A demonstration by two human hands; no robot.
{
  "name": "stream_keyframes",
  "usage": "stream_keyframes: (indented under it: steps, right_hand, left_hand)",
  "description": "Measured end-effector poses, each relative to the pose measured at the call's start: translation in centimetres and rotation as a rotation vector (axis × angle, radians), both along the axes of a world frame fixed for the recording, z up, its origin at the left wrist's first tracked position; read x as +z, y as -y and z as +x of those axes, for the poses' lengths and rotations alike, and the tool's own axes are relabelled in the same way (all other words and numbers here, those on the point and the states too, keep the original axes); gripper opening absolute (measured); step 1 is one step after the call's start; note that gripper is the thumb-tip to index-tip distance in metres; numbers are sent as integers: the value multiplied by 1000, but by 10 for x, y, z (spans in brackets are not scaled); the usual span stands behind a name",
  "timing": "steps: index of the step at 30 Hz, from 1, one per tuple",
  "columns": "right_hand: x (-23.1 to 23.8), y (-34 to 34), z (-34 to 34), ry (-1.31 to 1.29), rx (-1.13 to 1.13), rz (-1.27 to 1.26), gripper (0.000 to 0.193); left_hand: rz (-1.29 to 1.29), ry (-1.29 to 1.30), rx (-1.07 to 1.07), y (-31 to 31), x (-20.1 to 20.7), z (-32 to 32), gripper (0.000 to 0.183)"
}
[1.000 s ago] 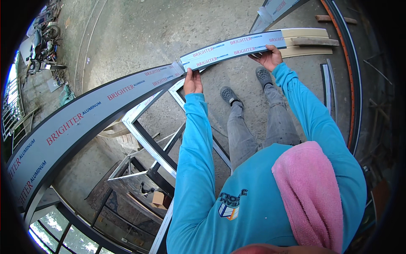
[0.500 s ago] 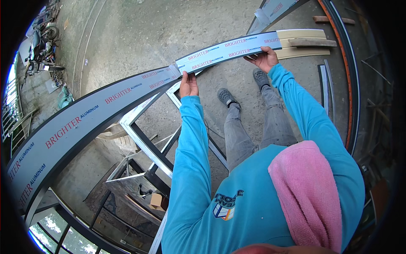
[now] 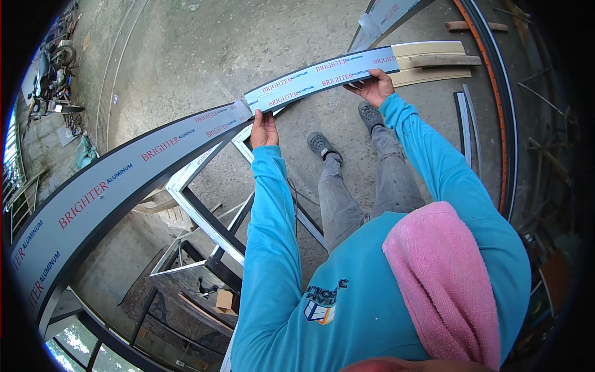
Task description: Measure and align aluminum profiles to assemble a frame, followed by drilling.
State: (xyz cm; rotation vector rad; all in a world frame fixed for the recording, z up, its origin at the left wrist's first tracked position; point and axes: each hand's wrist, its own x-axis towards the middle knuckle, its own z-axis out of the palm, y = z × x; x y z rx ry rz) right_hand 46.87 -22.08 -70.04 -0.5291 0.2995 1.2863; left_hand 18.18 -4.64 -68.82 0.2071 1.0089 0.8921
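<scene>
A short flat aluminium profile (image 3: 319,77), covered in pale printed film and dark along its edges, is held crosswise in front of me. My left hand (image 3: 264,130) grips its left end from the near edge, thumb on top and fingers beneath. My right hand (image 3: 375,90) holds the near edge close to the right end, fingers curled under. The piece's left end meets or overlaps the end of a long, similar aluminium profile (image 3: 124,164) that runs down to the left; I cannot tell if they are joined.
Cream-coloured strips (image 3: 427,51) and a wooden block (image 3: 445,61) lie past the right end. White-and-black frames (image 3: 207,211) stand below the long profile. A small cardboard box (image 3: 227,302) sits lower down. Another film-covered profile (image 3: 387,22) lies beyond; a motorcycle (image 3: 52,80) is far left.
The whole view has shifted slightly, so everything appears a little farther left. Both hands keep their hold on the short profile, which stays at the long one's end.
</scene>
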Motion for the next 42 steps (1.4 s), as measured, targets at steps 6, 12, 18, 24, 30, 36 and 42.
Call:
stream_keyframes:
  steps: [6, 12, 18, 24, 30, 36, 42]
  right_hand:
    - [3, -5, 1, 26, 14, 13, 55]
    - [8, -10, 4, 46, 17, 12, 51]
    - [15, -7, 2, 59, 13, -15, 53]
    - [17, -3, -2, 17, -17, -51, 47]
    - [18, -12, 0, 43, 32, -43, 54]
    - [31, -16, -8, 39, 9, -31, 45]
    - [25, 2, -9, 37, 3, -19, 53]
  left_hand:
    - [13, 7, 7, 1, 0, -3, 25]
    - [21, 10, 13, 2, -2, -3, 24]
    - [10, 22, 20, 0, -4, -5, 24]
    - [-7, 15, 14, -1, 1, -2, 24]
    - [-13, 29, 65, -3, 3, -2, 24]
    - [-5, 53, 72, -3, 4, -10, 26]
    - [-53, -5, -60, -3, 3, -12, 23]
